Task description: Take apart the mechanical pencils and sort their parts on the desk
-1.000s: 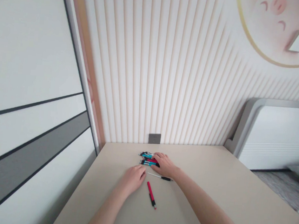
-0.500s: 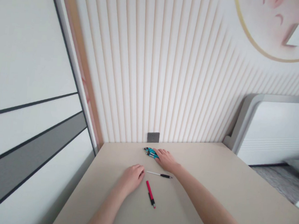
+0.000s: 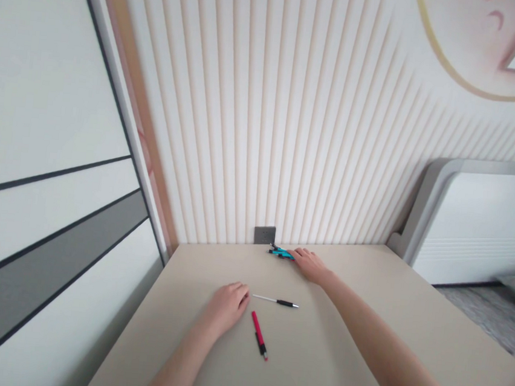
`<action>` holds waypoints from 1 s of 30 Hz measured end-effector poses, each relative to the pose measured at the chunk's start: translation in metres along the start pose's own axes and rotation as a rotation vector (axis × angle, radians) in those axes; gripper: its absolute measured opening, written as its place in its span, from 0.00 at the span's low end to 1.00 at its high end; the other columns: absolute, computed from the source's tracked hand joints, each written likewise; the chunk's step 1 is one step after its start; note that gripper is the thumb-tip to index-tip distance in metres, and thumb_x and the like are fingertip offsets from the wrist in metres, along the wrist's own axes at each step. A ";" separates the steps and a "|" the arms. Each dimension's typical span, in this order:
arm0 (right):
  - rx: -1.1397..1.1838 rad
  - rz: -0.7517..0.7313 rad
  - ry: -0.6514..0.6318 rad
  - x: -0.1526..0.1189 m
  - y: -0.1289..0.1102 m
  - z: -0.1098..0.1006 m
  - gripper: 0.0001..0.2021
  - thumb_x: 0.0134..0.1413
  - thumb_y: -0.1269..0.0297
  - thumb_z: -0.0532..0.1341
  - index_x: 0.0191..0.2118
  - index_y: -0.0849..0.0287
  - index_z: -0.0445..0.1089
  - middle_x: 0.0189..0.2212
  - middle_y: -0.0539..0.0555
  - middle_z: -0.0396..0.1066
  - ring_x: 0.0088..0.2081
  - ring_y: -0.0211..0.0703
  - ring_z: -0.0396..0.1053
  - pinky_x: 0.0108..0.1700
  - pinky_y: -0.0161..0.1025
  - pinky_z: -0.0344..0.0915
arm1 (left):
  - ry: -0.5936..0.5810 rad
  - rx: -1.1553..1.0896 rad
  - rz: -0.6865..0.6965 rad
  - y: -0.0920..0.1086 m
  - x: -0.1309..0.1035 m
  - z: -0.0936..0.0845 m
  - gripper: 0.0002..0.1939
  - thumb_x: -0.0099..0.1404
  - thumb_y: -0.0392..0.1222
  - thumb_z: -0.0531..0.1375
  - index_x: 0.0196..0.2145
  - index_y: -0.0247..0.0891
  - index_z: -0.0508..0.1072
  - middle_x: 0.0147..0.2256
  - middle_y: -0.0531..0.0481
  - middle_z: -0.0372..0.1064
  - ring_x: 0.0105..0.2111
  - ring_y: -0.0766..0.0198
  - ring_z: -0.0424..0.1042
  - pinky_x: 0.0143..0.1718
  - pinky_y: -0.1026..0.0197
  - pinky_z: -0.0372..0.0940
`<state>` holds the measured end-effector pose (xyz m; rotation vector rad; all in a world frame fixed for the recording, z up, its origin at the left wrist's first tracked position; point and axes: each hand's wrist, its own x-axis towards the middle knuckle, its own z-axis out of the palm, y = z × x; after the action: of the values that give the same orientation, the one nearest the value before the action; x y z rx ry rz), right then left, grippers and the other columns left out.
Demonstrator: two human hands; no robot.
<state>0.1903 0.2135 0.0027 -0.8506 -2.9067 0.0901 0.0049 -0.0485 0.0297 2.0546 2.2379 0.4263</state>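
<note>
At the far edge of the table (image 3: 171, 336), my right hand (image 3: 309, 263) is closed around a bundle of several blue pens (image 3: 282, 253) with black parts. Their ends stick out to the left of my fingers, and the rest is hidden under the hand. My left hand (image 3: 228, 305) rests on the tabletop with its fingers curled in, and nothing shows in it. Just right of its knuckles lies a white pen with a black grip (image 3: 284, 303), pointing sideways. A red pen with a black end (image 3: 259, 334) lies slantwise nearer to me.
Behind the table rises a ribbed cream wall (image 3: 246, 125) with a dark socket (image 3: 264, 235) low down, close to the blue pens. White and grey cabinet panels (image 3: 51, 258) stand on the left. A grey-white headboard (image 3: 487, 221) is on the right.
My right hand has moved away from me and to the right, taking the blue pens along towards the wall. The left hand and the two loose pens have stayed in place.
</note>
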 end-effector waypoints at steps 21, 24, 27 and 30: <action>-0.011 -0.220 0.002 0.025 0.015 -0.009 0.23 0.67 0.69 0.47 0.65 0.47 0.54 0.59 0.56 0.63 0.57 0.45 0.62 0.55 0.42 0.55 | 0.007 -0.012 -0.013 -0.001 0.000 0.003 0.08 0.67 0.35 0.51 0.33 0.40 0.68 0.34 0.49 0.70 0.36 0.60 0.69 0.37 0.62 0.60; 0.008 -0.192 0.023 0.022 0.012 -0.006 0.23 0.68 0.62 0.47 0.66 0.51 0.51 0.60 0.58 0.61 0.58 0.47 0.61 0.56 0.42 0.55 | 0.010 -0.016 -0.014 -0.002 0.000 0.004 0.08 0.67 0.36 0.51 0.33 0.40 0.68 0.34 0.49 0.70 0.36 0.60 0.69 0.37 0.62 0.60; 0.025 -0.162 0.034 0.019 0.007 -0.001 0.25 0.67 0.53 0.48 0.66 0.53 0.53 0.60 0.59 0.60 0.58 0.50 0.59 0.57 0.43 0.54 | 0.018 -0.025 -0.011 -0.002 0.000 0.005 0.08 0.67 0.36 0.51 0.33 0.40 0.68 0.34 0.49 0.70 0.36 0.60 0.69 0.37 0.62 0.59; 0.039 -0.117 0.050 0.017 0.001 0.004 0.26 0.67 0.52 0.47 0.66 0.54 0.52 0.60 0.61 0.60 0.58 0.52 0.59 0.57 0.45 0.53 | 0.027 -0.039 -0.009 -0.002 -0.001 0.005 0.08 0.67 0.36 0.51 0.33 0.40 0.68 0.34 0.50 0.70 0.36 0.61 0.69 0.37 0.62 0.59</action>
<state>0.1762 0.2238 0.0002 -0.6658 -2.8894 0.1130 0.0044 -0.0492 0.0247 2.0314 2.2346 0.4952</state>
